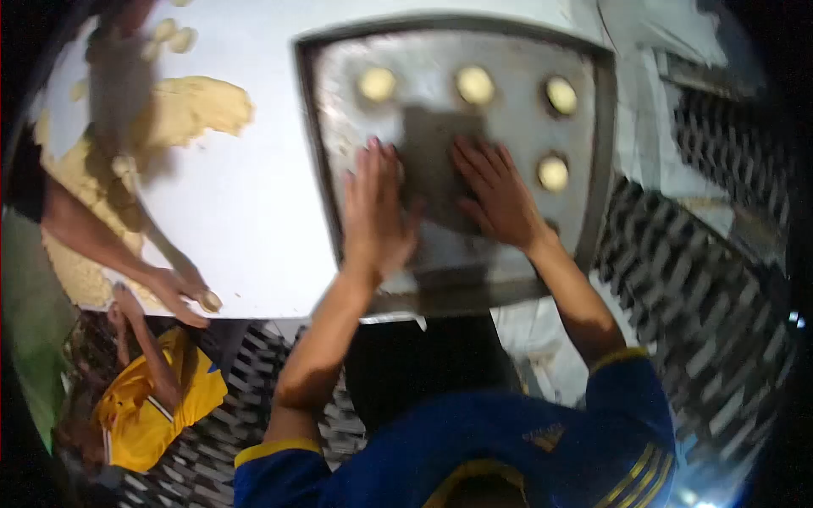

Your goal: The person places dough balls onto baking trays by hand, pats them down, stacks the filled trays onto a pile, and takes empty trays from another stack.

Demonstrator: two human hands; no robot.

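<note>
A dark-rimmed metal baking tray [457, 300] lies in front of me on the white table. Several small pale yellow dough pieces [475, 85] sit on it, along its far side and down its right side. My left hand [377, 207] is over the left part of the tray, fingers stretched forward. To its right, my right hand [498, 188] is held flat with fingers spread, below the far dough pieces. No object shows in either hand; what lies under the palms is hidden. A dark shadow falls on the tray between them.
On the left, a sheet of yellow dough [199, 106] covers part of the white table [254, 220]. A co-worker's arm [102, 229] reaches toward a rolling pin [165, 237]. A person in a yellow shirt [161, 406] is at the lower left.
</note>
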